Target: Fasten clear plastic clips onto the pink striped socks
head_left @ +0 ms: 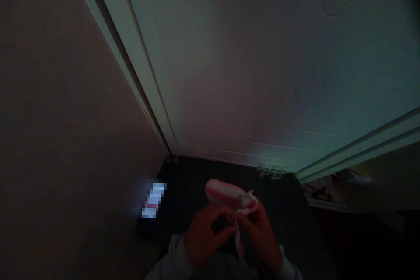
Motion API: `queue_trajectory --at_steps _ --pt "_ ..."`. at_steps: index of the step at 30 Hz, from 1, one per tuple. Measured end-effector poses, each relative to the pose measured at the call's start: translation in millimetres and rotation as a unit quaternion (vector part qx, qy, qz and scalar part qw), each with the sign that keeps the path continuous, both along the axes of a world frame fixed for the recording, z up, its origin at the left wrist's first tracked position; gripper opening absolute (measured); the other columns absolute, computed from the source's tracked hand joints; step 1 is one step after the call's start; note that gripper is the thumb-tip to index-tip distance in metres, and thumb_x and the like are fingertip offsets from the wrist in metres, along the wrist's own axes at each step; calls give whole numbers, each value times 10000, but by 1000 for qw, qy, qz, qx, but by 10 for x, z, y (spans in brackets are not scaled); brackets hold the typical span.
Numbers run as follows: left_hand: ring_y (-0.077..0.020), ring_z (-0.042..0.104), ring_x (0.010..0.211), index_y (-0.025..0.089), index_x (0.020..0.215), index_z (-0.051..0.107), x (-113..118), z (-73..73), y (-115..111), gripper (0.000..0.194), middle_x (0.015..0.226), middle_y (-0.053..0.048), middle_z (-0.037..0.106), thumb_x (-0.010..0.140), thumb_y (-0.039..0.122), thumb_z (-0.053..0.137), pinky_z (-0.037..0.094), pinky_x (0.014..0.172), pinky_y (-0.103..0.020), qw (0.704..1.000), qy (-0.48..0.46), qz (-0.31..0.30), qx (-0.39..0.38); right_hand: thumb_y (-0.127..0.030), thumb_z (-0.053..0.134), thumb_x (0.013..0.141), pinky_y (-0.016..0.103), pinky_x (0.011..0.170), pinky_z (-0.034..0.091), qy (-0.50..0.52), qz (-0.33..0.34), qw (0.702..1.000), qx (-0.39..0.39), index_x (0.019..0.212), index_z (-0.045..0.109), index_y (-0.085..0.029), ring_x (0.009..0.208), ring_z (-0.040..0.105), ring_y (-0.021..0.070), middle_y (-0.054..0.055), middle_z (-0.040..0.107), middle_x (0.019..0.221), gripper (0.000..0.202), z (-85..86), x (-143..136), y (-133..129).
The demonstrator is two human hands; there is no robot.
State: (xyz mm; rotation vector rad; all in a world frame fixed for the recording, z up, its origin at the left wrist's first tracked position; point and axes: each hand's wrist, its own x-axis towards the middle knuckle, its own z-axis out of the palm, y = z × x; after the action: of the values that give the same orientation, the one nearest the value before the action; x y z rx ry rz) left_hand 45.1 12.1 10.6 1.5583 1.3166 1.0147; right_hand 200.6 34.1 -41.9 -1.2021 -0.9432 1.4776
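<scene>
Low in the head view, both hands meet over a pink-and-white striped soft fabric piece [226, 190], possibly a sock. Its rounded end points to the upper left, and a narrow part hangs below the fingers. My right hand [262, 236] is closed on the bunched, folded end, thumb pressed against the cloth. My left hand [206, 232] pinches at the fabric's near edge, finger and thumb close together. A tiny bright glint shows at its fingertips; the dim light hides what it is.
Beneath the hands is a dark surface [187, 183]. A lit phone [154, 201], its screen pixelated, lies at its left edge beside a brown wall [65, 118]. A pale panel [243, 74] with a striped heart rises behind. Blurred items [328, 186] are at the right.
</scene>
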Motion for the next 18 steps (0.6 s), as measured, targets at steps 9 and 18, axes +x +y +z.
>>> queue_trajectory --at_steps 9,18 --pt "-194 635 883 208 892 639 -29 12 9 163 964 -50 698 731 199 659 492 795 -282 1000 4 -8 25 -261 736 640 283 655 503 -34 26 997 64 866 612 -216 731 603 199 11 652 787 262 114 -8 53" --pt "-205 638 885 215 927 653 -38 19 -33 219 953 -40 707 712 184 683 484 805 -287 1000 13 -4 5 -316 749 605 312 697 513 -13 4 1000 14 903 649 -227 791 624 229 32 690 843 326 11 2 0"
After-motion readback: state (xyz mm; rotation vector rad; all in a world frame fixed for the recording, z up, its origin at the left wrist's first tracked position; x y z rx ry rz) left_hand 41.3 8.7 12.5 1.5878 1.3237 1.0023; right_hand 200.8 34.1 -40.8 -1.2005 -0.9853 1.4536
